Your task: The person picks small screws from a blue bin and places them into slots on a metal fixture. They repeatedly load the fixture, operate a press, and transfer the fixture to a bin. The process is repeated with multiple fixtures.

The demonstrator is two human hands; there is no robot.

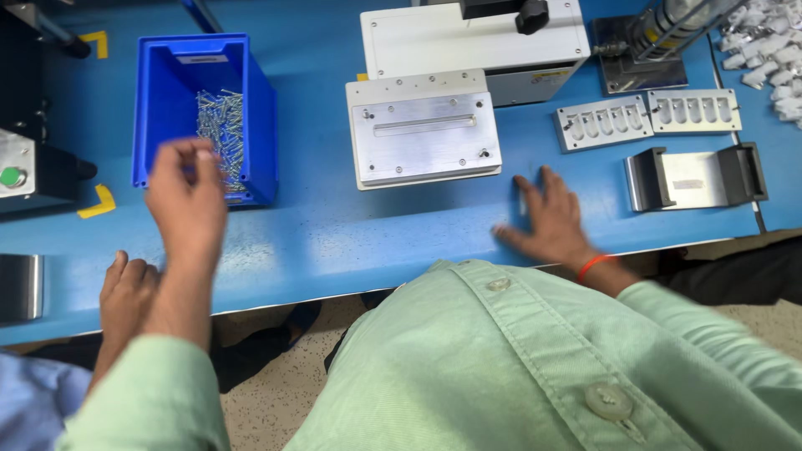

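The pale green shirt point(535, 359) of the person fills the near foreground. The left hand point(188, 200) is raised over the near edge of the blue bin point(255, 108), fingers drawn together at the tips; whether they hold anything cannot be told. Small metal pins point(221, 125) lie in the bin, at far left. The right hand point(547, 219) rests flat on the blue table point(334, 234), fingers spread apart, just near of the metal fixture plate point(424, 134). Another person's hand point(125, 292) rests on the table's near left edge. Two slotted metal trays point(647, 117) lie at far right.
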